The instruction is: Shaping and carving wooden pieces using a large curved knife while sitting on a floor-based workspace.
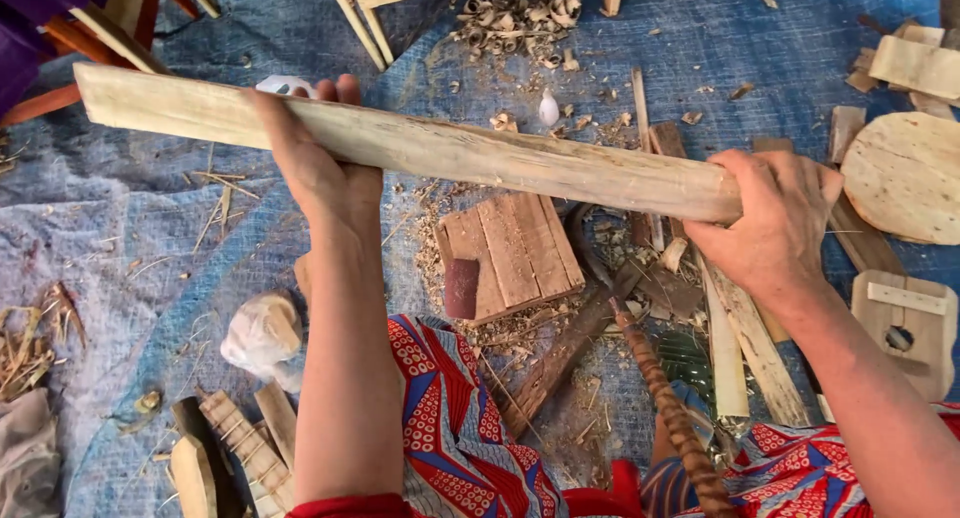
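Blue tarp (700, 48) on ground, wood shavings (515, 18), offcuts scattered.

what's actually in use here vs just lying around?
In hand:
- long wooden plank, held across the view
- left hand gripping it partway along
- right hand gripping its near end

Lying about:
- small slatted wooden block
- round wooden disc
- pile of wood shavings
- crumpled pale cloth
- blue tarp underneath
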